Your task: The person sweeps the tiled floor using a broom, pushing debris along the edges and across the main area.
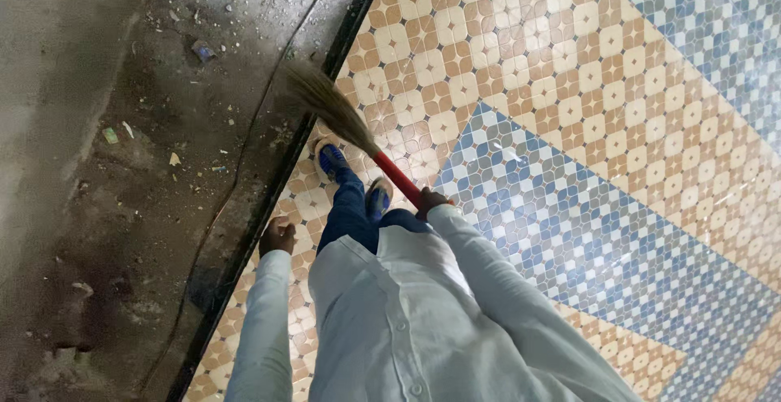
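Red broom handle [397, 177] gripped by right hand [429, 202]; left hand [277, 235] fisted over the tiled floor's black edge [268, 198].

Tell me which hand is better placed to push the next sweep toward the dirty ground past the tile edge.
Right, most likely. The right hand already grips the broom by its red handle, bristles at the black edge strip. The left hand hangs closed and apart from the broom.

Patterned tiled floor [569, 109], dark edge strip [268, 198], dirty concrete ground [98, 207] scattered with litter, perhaps paper scraps [174, 159]
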